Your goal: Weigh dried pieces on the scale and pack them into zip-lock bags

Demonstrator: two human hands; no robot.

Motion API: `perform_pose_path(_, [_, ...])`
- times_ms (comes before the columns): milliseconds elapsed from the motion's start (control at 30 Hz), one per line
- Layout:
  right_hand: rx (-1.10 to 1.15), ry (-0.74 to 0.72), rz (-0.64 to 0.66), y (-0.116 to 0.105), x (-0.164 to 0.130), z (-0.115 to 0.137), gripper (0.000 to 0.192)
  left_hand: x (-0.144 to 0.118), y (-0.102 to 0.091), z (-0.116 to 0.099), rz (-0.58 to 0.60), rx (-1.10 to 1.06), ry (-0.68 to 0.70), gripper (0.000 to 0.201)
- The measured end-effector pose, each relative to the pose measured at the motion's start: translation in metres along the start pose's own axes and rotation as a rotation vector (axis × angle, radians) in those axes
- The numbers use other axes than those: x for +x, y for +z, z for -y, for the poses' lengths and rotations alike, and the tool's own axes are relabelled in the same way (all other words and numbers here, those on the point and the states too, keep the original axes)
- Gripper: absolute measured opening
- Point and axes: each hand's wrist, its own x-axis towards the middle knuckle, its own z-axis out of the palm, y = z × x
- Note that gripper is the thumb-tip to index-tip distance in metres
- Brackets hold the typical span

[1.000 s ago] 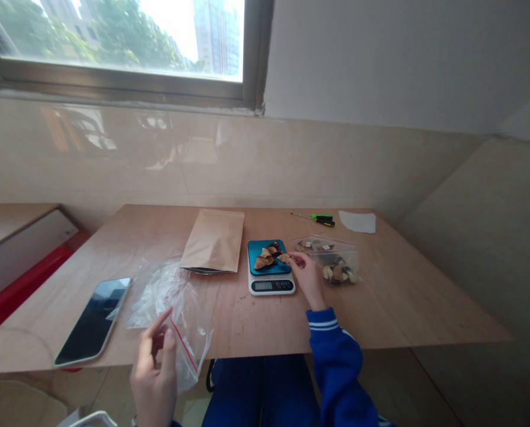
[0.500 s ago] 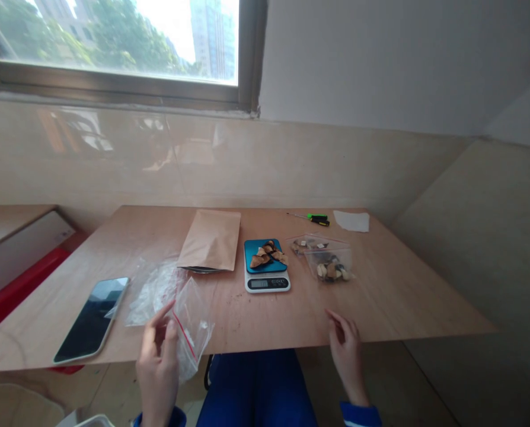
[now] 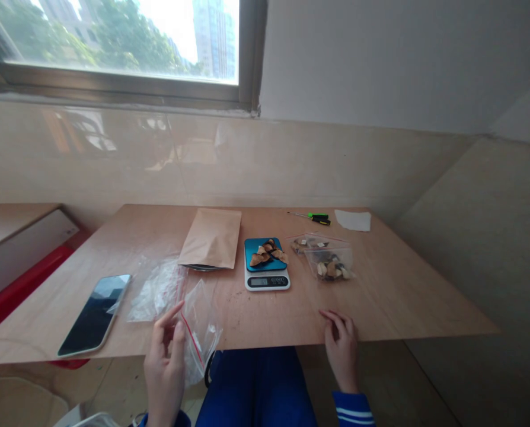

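My left hand (image 3: 166, 350) is at the table's front edge, its fingers closed on a clear zip bag (image 3: 198, 332) with a red seal line. The bag hangs partly over the edge and looks flat. My right hand (image 3: 341, 344) rests at the front edge, fingers loosely bent and apart, with nothing visible in it. Between and beyond the hands stands a small digital scale (image 3: 268, 283) with a blue plate. Brown dried slices (image 3: 269, 254), perhaps mushroom, are heaped on it. Its display is lit, but I cannot read it surely.
Filled zip bags (image 3: 329, 261) lie right of the scale. A kraft paper pouch (image 3: 211, 237) lies to its left, with empty clear bags (image 3: 156, 293) and a phone (image 3: 96, 314) further left. Screwdrivers (image 3: 318, 218) and white paper (image 3: 353, 220) are at the back.
My left hand has shifted slightly right with the zip bag. My right hand has moved a little left along the table edge. The things on the table stay put.
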Motion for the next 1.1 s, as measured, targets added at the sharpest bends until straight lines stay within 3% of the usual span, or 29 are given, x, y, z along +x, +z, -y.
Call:
perform_pose_path(400, [-0.034,0.006,0.010,-0.002,0.001,0.001,0.032,0.001,0.000,0.003,0.002,-0.008,-0.009,0.048])
perform_pose_path(500, [-0.053,0.024,0.151,-0.010,0.007,0.013,0.033,0.000,-0.001,0.006,-0.011,-0.018,-0.011,0.052])
perform_pose_path(600, [0.020,-0.039,0.339,-0.009,0.035,0.045,0.033,0.001,-0.002,0.008,-0.066,-0.003,-0.002,0.057])
perform_pose_path(733, [0.118,-0.267,0.465,0.024,0.106,0.087,0.045,0.013,0.004,0.002,-0.079,0.031,0.123,0.050])
perform_pose_path(867, [0.109,-0.410,0.641,0.076,0.167,0.099,0.059,0.036,0.024,-0.011,-0.023,0.034,0.258,0.037])
perform_pose_path(967, [0.048,-0.476,0.750,0.099,0.182,0.096,0.066,0.053,0.043,-0.017,-0.062,0.019,0.330,0.030])
perform_pose_path(1100, [-0.015,-0.535,0.723,0.103,0.176,0.093,0.049,0.066,0.063,-0.020,-0.141,0.010,0.395,0.023])
